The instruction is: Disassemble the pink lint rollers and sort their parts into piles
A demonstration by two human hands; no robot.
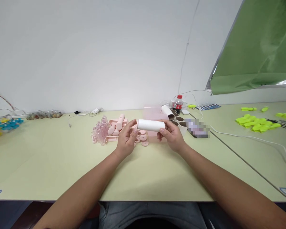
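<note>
A white lint-roller paper roll (150, 125) is held up level above the table, lying crosswise between my two hands. My right hand (173, 135) grips its right end, thumb in front and fingers behind and below. At the other end, my left hand (126, 137) has its thumb and curled fingers around the rim, where a thin pinkish edge shows. Behind my left hand lie pink plastic handle parts (120, 121). Several round pink caps (145, 143) are scattered under the roll, partly covered by my left hand.
Clear pink tubes (100, 132) stand left of the handles. More paper rolls (181, 126), a cola bottle (178, 104) and a blurred package (197, 128) are on the right. Yellow-green pieces (257, 122) and scissors lie far right. A white cable (252, 139) crosses the table seam.
</note>
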